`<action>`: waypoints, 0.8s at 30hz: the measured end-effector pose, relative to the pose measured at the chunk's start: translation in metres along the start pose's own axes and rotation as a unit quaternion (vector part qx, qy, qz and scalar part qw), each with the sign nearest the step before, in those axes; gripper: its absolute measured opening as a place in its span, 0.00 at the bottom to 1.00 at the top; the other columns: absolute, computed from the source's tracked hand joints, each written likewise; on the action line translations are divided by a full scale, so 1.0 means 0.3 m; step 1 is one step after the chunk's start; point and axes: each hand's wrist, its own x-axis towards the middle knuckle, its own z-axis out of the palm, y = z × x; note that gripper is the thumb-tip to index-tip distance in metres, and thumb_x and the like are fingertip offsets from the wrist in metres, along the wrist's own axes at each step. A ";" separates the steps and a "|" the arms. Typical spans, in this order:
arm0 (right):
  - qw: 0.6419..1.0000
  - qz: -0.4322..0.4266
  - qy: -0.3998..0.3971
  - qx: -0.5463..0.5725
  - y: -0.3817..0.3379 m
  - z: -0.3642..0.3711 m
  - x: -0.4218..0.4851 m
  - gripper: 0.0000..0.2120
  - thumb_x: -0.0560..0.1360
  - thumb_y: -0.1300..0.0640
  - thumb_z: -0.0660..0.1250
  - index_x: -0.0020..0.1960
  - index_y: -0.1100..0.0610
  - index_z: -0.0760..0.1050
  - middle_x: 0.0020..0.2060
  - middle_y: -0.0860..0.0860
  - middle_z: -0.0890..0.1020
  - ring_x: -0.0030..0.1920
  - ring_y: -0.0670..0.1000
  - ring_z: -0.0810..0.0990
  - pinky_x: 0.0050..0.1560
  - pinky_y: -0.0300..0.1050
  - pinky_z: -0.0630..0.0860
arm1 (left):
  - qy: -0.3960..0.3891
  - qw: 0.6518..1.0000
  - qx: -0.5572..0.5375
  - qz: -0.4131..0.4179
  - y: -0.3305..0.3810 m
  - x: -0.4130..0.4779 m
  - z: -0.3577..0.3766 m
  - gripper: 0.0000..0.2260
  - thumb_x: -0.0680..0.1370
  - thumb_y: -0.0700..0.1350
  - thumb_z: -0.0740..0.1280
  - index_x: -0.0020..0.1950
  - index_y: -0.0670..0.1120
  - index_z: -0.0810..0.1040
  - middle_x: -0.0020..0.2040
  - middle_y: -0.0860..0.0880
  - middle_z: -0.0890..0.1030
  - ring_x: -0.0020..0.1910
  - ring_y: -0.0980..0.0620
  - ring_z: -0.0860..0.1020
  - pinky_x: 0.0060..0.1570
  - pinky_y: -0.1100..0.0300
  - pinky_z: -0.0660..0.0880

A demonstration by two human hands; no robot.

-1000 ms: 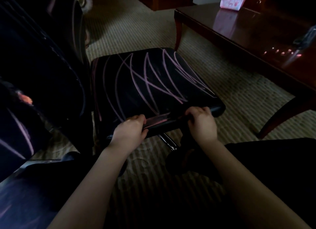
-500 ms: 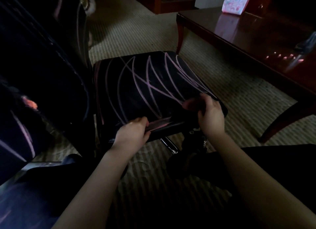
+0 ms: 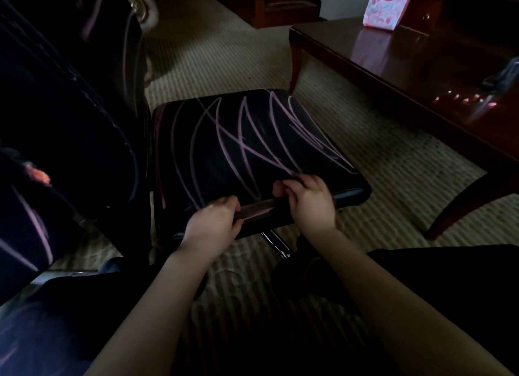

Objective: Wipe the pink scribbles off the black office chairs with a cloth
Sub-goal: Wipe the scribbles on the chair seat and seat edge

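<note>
Striped beige carpet (image 3: pixel 393 184) covers the floor of a dimly lit room. Nearest the camera, two bare forearms reach forward over dark clothing (image 3: pixel 438 297).

Left hand (image 3: pixel 213 224): fingers curled round the front edge of the seat (image 3: pixel 213 162), thumb on top. It grips the edge just left of centre.

Right hand (image 3: pixel 309 201): fingers hooked over the same front edge, fingertips lying on the top surface. It grips the seat just beside the left hand, the two apart.

The seat is black and glossy and stands on the carpet directly ahead of the person. Pink scribbles (image 3: pixel 247 148) cross most of its top in long looping strokes, and a pink smear shows on the front edge between the hands. A shiny metal post (image 3: pixel 276 243) shows below the seat's front edge.

A black chair back (image 3: pixel 61 108) rises at the left, just beside the seat, and bears further pink lines. Whether it belongs to the same chair cannot be told.

A dark polished wooden desk (image 3: pixel 421 75) stands at the right, well apart from the seat, on curved legs. At its far end stands a pink patterned bag (image 3: pixel 384 5), upright; its contents cannot be seen. Dark wooden furniture (image 3: pixel 283 2) lines the far wall.
</note>
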 end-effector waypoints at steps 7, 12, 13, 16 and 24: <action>0.986 0.158 0.026 0.044 0.152 -0.061 0.050 0.11 0.72 0.63 0.62 0.51 0.60 0.81 0.49 0.58 0.81 0.53 0.62 0.77 0.58 0.55 0.74 | -0.004 1.000 0.002 -0.002 -0.010 0.001 -0.004 0.10 0.77 0.51 0.65 0.55 0.49 0.72 0.52 0.51 0.77 0.50 0.48 0.78 0.46 0.53 0.76; 0.998 0.006 -0.010 0.063 -0.081 0.023 0.001 0.12 0.69 0.55 0.61 0.46 0.56 0.80 0.45 0.55 0.81 0.50 0.59 0.78 0.58 0.53 0.72 | -0.001 1.000 0.003 -0.002 0.002 0.008 -0.006 0.10 0.77 0.51 0.65 0.55 0.49 0.72 0.51 0.51 0.77 0.50 0.49 0.77 0.46 0.53 0.76; 0.998 -0.028 -0.025 0.059 -0.116 0.028 -0.010 0.12 0.70 0.52 0.60 0.47 0.55 0.80 0.46 0.54 0.81 0.51 0.58 0.77 0.60 0.52 0.70 | 0.000 1.000 0.004 -0.003 0.004 0.008 -0.009 0.10 0.77 0.51 0.65 0.55 0.49 0.72 0.51 0.51 0.77 0.50 0.49 0.77 0.46 0.53 0.76; 0.995 -0.068 -0.032 0.069 -0.102 0.017 0.015 0.09 0.71 0.51 0.65 0.44 0.56 0.78 0.44 0.53 0.81 0.50 0.57 0.78 0.62 0.51 0.69 | -0.003 1.000 0.006 -0.006 0.006 0.008 -0.013 0.10 0.77 0.51 0.65 0.55 0.48 0.72 0.51 0.51 0.77 0.51 0.49 0.77 0.46 0.52 0.76; 0.980 0.125 -0.050 -0.148 0.124 -0.073 0.083 0.30 0.74 0.44 0.64 0.70 0.58 0.64 0.68 0.63 0.66 0.67 0.65 0.64 0.63 0.60 0.64 | -0.008 1.000 -0.004 0.001 -0.001 0.008 -0.020 0.10 0.77 0.51 0.64 0.55 0.48 0.72 0.51 0.51 0.77 0.50 0.49 0.77 0.46 0.53 0.76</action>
